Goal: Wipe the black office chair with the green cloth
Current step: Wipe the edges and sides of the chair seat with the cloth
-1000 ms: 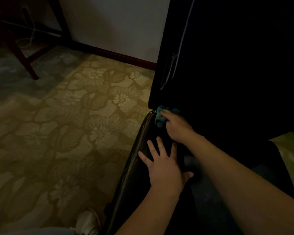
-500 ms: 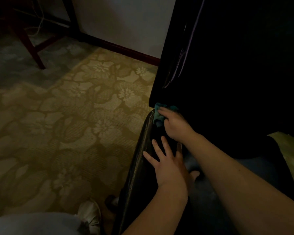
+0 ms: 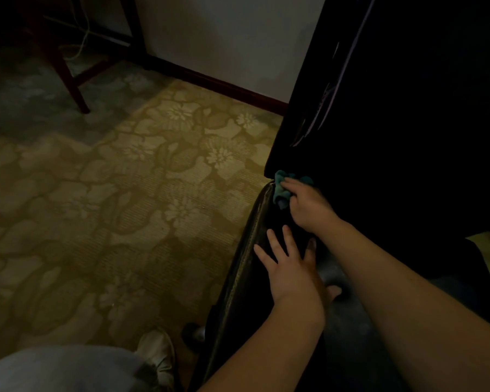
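The chair (image 3: 246,250), stood on carpet (image 3: 125,222), was steadied at its seat edge by the flat, spread left hand (image 3: 292,267) while the cloth (image 3: 280,189), bunched in the right hand (image 3: 309,206), was pressed at the seat-back gap, where it might be snagged.

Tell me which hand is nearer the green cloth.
Right. The right hand grips the green cloth; the left hand rests flat on the chair seat, apart from the cloth.
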Tool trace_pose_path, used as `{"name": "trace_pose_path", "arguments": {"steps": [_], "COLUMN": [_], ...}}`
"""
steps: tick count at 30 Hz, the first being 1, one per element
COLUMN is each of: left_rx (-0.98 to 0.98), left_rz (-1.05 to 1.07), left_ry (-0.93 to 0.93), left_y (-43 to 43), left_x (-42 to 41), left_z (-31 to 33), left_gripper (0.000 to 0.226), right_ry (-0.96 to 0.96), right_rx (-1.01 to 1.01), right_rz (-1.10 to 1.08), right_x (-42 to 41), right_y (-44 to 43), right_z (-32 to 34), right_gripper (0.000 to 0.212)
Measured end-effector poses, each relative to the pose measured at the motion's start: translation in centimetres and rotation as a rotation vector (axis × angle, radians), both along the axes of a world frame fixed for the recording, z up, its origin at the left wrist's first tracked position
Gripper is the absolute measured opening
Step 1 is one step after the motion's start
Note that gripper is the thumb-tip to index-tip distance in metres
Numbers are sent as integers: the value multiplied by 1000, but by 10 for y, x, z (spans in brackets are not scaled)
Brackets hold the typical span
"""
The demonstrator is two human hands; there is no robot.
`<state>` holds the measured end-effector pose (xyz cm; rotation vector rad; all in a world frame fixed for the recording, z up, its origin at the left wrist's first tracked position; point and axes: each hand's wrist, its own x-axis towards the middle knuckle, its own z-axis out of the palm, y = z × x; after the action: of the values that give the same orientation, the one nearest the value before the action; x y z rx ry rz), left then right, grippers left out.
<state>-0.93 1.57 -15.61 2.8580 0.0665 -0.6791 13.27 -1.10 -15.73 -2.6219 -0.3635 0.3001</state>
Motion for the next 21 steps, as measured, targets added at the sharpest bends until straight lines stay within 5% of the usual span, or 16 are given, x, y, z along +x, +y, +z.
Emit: {"name": "trace_pose_path", "arguments": {"steps": [21], "left_rx": [84], "left_rz": [-70], "left_ry": [-13], "left_y": [4], "left_x": [-1], "left_z": [12], "left_gripper": [97], "right_ry": [15], "right_rx": [66], "right_rz": [246], "right_x": [-6], "right_y": [-21], "right_z": [9], "right_gripper": [57]}}
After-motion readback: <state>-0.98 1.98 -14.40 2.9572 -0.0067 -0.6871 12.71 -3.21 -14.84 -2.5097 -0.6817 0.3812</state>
